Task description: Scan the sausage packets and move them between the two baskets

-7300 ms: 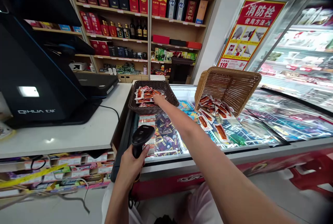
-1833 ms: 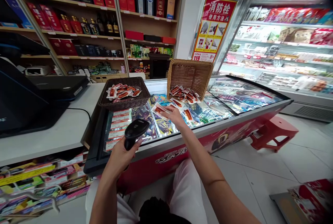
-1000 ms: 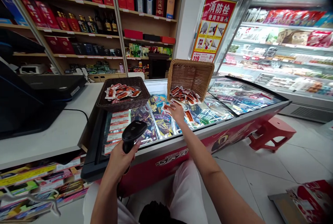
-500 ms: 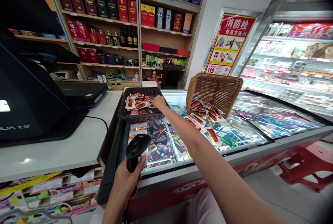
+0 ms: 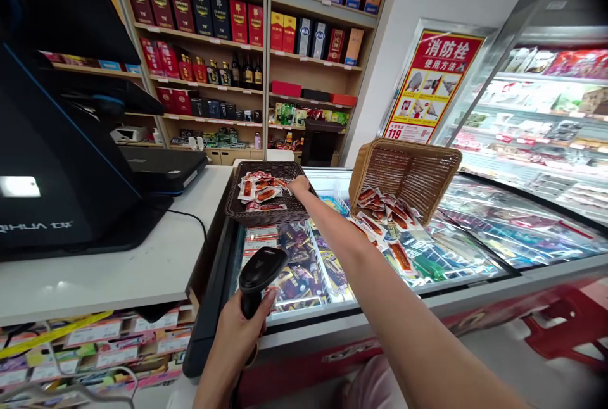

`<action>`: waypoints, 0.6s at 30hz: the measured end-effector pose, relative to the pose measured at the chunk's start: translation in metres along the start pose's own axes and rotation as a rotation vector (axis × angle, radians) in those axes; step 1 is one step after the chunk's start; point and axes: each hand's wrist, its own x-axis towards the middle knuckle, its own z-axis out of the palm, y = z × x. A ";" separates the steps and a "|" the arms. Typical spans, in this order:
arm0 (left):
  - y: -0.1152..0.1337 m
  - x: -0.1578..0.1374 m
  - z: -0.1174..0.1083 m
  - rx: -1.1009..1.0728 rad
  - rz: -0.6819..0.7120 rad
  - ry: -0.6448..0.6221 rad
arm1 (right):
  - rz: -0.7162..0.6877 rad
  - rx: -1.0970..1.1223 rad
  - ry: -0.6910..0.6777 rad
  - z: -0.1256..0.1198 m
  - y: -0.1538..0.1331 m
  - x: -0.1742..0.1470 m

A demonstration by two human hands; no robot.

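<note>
My left hand point(image 5: 243, 327) is wrapped round the handle of a black barcode scanner point(image 5: 263, 270), held upright over the near edge of the glass-topped freezer. Stretched out over the dark woven basket point(image 5: 266, 219), my right hand point(image 5: 299, 185) is closed at the basket's right rim, with the end of a packaged sausage point(image 5: 281, 182) at its fingertips. Several more wrapped sausages point(image 5: 259, 188) lie in that basket. To the right, a tan wicker basket point(image 5: 408, 175) rests tipped on its side, with wrapped sausages point(image 5: 387, 206) inside and spilling onto the glass.
A white counter point(image 5: 142, 270) with a black checkout terminal point(image 5: 61, 175) and a cable stands at left. Packaged goods lie under the freezer glass point(image 5: 304, 270). Shelves of boxes and bottles point(image 5: 218, 16) line the back. A red stool point(image 5: 570, 327) is at lower right.
The view has shifted slightly, so everything appears a little farther right. Both hands keep nearly the same places, the left on the scanner, the right at the dark basket.
</note>
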 end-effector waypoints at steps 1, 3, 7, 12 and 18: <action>0.000 -0.001 0.001 0.005 0.003 -0.003 | -0.005 -0.018 0.021 -0.010 -0.003 -0.006; 0.000 -0.002 0.003 0.016 0.004 -0.013 | -0.040 -0.054 0.079 -0.031 -0.006 -0.027; -0.003 -0.002 0.008 0.054 0.004 -0.084 | -0.183 0.148 0.083 -0.079 0.007 -0.093; 0.003 -0.007 0.019 0.015 0.009 -0.115 | -0.086 0.625 0.082 -0.125 0.040 -0.166; 0.020 -0.024 0.027 0.076 0.079 -0.156 | -0.001 0.789 0.012 -0.150 0.060 -0.203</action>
